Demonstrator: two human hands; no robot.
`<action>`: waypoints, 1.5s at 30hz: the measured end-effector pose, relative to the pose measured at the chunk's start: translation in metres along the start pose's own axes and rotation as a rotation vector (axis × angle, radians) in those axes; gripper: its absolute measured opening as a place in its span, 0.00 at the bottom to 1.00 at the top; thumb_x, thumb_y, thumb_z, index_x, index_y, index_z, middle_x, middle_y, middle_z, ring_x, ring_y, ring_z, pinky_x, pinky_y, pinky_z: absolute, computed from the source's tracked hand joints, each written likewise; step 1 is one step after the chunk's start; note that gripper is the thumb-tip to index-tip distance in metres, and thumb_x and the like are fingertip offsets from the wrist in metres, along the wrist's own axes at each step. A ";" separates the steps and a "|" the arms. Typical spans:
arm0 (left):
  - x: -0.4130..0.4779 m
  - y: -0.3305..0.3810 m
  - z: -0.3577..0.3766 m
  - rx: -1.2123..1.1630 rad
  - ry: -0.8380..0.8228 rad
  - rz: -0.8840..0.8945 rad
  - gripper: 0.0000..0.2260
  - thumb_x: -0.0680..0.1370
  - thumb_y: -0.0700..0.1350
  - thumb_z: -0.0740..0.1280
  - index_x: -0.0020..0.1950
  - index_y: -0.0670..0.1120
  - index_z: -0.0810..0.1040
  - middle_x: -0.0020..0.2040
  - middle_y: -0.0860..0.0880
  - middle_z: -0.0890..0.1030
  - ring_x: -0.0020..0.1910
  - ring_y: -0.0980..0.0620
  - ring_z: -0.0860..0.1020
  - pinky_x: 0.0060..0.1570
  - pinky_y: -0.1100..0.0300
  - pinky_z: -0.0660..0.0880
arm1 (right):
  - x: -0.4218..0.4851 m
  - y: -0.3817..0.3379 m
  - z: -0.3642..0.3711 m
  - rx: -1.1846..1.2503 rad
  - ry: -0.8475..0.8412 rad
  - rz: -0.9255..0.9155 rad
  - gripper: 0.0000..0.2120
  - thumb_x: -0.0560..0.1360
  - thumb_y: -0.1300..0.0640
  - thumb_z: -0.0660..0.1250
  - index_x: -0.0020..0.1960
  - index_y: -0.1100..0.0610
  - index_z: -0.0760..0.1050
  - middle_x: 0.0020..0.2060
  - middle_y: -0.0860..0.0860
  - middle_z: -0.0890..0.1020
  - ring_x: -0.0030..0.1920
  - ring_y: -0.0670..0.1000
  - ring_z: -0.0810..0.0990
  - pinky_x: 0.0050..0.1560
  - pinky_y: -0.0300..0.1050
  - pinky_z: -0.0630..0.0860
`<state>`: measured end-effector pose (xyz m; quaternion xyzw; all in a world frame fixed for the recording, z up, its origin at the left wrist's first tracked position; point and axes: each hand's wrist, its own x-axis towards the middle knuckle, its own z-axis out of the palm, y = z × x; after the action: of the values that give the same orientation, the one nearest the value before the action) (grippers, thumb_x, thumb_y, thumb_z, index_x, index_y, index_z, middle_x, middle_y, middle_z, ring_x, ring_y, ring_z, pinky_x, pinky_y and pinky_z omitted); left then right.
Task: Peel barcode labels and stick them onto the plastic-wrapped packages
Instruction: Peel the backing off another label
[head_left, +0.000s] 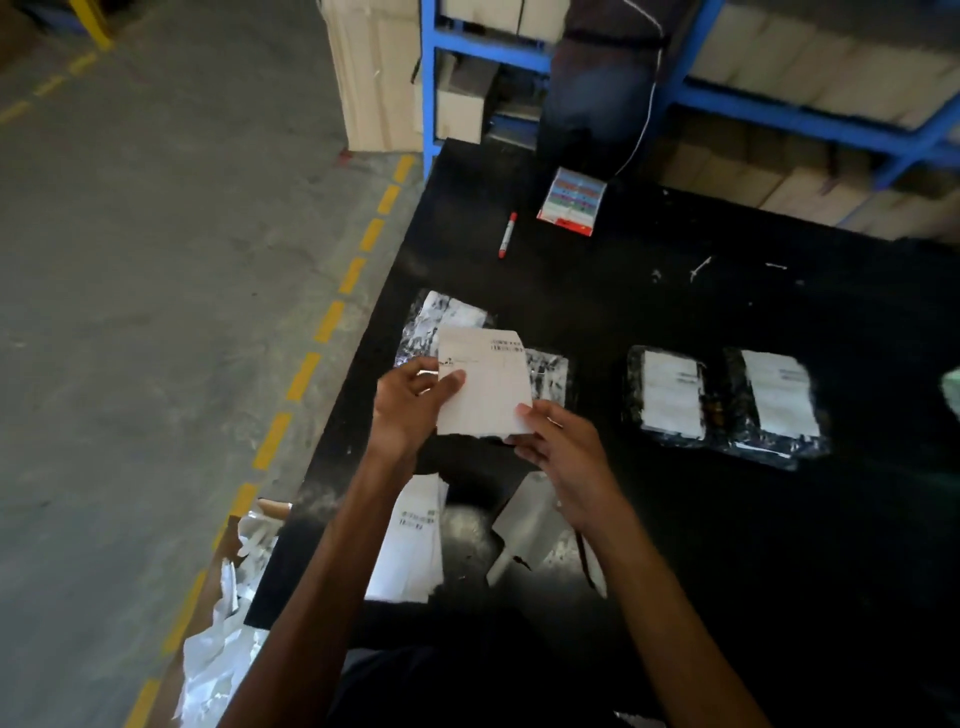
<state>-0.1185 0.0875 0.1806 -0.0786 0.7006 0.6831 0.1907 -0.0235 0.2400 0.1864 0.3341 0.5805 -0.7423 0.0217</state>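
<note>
A white barcode label (485, 382) is held up over a plastic-wrapped package (431, 325) lying on the black table (675, 519). My left hand (410, 410) pinches the label's left edge with thumb on top. My right hand (558, 447) pinches its lower right corner. Two more wrapped packages (667, 397) (779, 410) lie to the right, each with a white label on top. A stack of label sheets (415, 540) lies near the table's front, partly hidden by my left forearm. A peeled backing sheet (524, 525) lies beside it.
A red marker (508, 235) and a colourful packet (574, 201) lie at the table's far side. A cardboard box of torn white backing paper (223, 639) stands on the floor at the left. Blue shelving (779, 111) with cartons runs behind the table.
</note>
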 end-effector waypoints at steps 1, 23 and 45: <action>0.002 0.006 0.004 -0.002 -0.006 0.017 0.08 0.76 0.43 0.73 0.53 0.44 0.79 0.48 0.51 0.86 0.40 0.56 0.85 0.33 0.64 0.80 | -0.004 -0.005 -0.003 0.016 -0.025 -0.015 0.06 0.78 0.57 0.69 0.55 0.55 0.81 0.48 0.53 0.87 0.47 0.51 0.86 0.52 0.44 0.81; -0.003 0.008 0.046 -0.050 0.030 -0.165 0.22 0.73 0.46 0.76 0.65 0.48 0.73 0.53 0.43 0.83 0.48 0.47 0.82 0.39 0.57 0.75 | -0.004 -0.028 -0.027 0.002 -0.108 -0.208 0.10 0.79 0.57 0.67 0.58 0.58 0.81 0.48 0.54 0.86 0.50 0.53 0.83 0.59 0.54 0.77; -0.036 0.024 0.057 0.332 -0.307 0.554 0.12 0.76 0.55 0.69 0.55 0.52 0.86 0.48 0.57 0.86 0.51 0.50 0.82 0.49 0.44 0.79 | -0.011 -0.060 -0.056 -0.544 -0.110 -0.584 0.04 0.79 0.57 0.68 0.45 0.52 0.79 0.41 0.46 0.83 0.45 0.47 0.82 0.47 0.38 0.78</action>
<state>-0.0858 0.1394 0.2164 0.2500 0.7601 0.5894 0.1114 -0.0143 0.3048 0.2371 0.0970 0.8242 -0.5533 -0.0717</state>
